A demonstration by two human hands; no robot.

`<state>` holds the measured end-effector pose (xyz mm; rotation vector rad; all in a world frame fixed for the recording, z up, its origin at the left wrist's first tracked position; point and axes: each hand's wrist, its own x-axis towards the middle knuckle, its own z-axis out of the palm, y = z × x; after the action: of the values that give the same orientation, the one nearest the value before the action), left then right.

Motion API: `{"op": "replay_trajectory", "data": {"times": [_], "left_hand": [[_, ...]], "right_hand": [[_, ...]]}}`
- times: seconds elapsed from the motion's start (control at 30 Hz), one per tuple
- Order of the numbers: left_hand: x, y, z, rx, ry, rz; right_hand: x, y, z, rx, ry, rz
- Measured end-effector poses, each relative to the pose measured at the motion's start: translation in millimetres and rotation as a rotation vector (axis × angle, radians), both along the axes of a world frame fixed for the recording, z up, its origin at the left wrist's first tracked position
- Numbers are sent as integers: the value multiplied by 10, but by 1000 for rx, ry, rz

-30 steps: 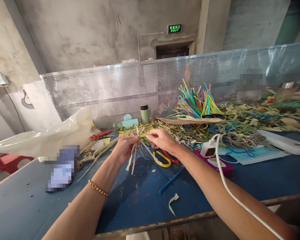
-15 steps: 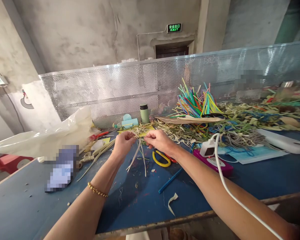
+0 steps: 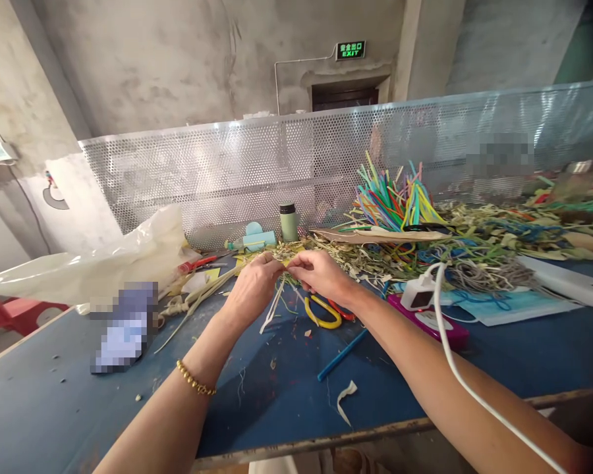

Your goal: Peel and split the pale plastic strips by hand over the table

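Over the blue table, my left hand (image 3: 254,288) and my right hand (image 3: 321,273) meet fingertip to fingertip, both pinched closed. Between them they hold pale plant-fibre strips (image 3: 273,305), whose loose ends hang below the fingers. The knot or crossing of the strips is hidden behind my left fingers. Just under my right hand lie yellow-handled scissors (image 3: 323,322), with a red handle (image 3: 340,311) beside them. A blue stick (image 3: 342,355) and a pale curled scrap (image 3: 344,400) lie nearer the table's front edge.
A phone (image 3: 126,336) lies left, beside a plastic bag (image 3: 89,257). Behind stand a green bottle (image 3: 289,224) and colourful pipe cleaners (image 3: 393,201) amid dried fibre (image 3: 479,224). At right, a white cable (image 3: 454,365) runs from a charger (image 3: 419,291) on a purple power bank (image 3: 439,326) across my forearm.
My left hand has turned over and moved right, its back now facing up and its fingers against my right fingertips. Less of the strips shows. The whole view has shifted slightly.
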<state>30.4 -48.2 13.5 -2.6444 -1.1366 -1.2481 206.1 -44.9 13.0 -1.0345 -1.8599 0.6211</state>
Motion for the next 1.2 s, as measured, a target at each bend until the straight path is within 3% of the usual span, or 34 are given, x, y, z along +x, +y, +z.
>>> {"op": "replay_trajectory", "data": {"times": [0.17, 0.33, 0.43, 0.5, 0.57, 0.6, 0.7, 0.8, 0.97, 1.2], "left_hand": [[-62, 29, 26, 51, -69, 90], [-95, 55, 78, -13, -176, 172], [-172, 121, 105, -46, -259, 247], [-255, 194, 100, -155, -446, 289], [-326, 271, 71, -476, -747, 237], [-342, 302, 49, -570, -784, 218], [-275, 330, -29, -753, -827, 111], [-81, 250, -96, -858, -836, -41], [159, 81, -150, -927, -786, -272], [154, 48, -136, -973, -802, -273]], "right_hand": [[68, 32, 46, 155, -99, -79], [97, 37, 22, -56, -54, 65], [123, 68, 26, -44, -18, 3], [173, 120, 47, -26, 57, -85], [238, 183, 71, -2, 223, -218], [269, 211, 80, 2, 263, -299], [305, 255, 75, 115, 54, -432], [235, 249, 19, 169, -125, -356], [74, 219, -78, 9, 30, -147], [18, 151, -64, 37, 4, -116]]}}
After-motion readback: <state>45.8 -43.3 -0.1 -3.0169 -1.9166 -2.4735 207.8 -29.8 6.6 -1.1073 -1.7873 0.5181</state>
